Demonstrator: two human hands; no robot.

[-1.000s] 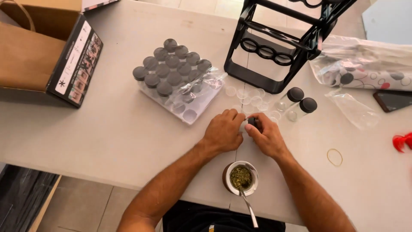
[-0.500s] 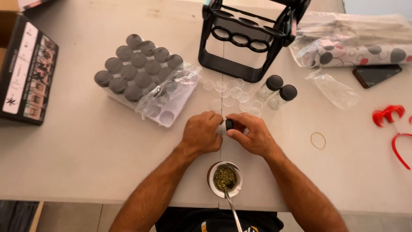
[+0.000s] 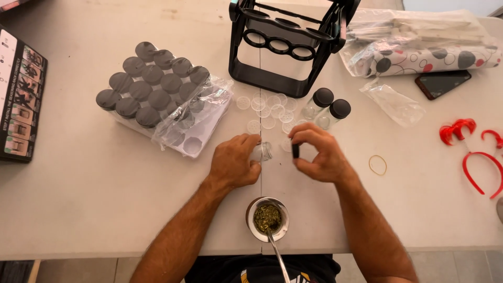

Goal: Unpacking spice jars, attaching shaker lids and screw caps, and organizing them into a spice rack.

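Note:
My left hand (image 3: 234,161) holds a small clear glass jar (image 3: 263,151) on its side just above the white table (image 3: 94,199). A few centimetres to the right, my right hand (image 3: 319,154) pinches the jar's black lid (image 3: 295,151), which is off the jar. Beyond my hands lie several clear round inserts (image 3: 270,111). Two capped jars (image 3: 329,109) lie near them. A small bowl of green herbs (image 3: 268,218) with a metal spoon in it stands at the table's near edge, below my hands.
A tray of several black-lidded jars (image 3: 152,86) in torn plastic wrap sits at the left. A black rack (image 3: 285,44) stands at the back. A dark box (image 3: 20,99), plastic bags (image 3: 414,47), a phone (image 3: 443,84), a rubber band (image 3: 378,164) and red headbands (image 3: 474,152) lie around.
My hands were together on the jar; now they have drawn apart, the right hand lifting the black lid off the jar in the left. The view has shifted slightly.

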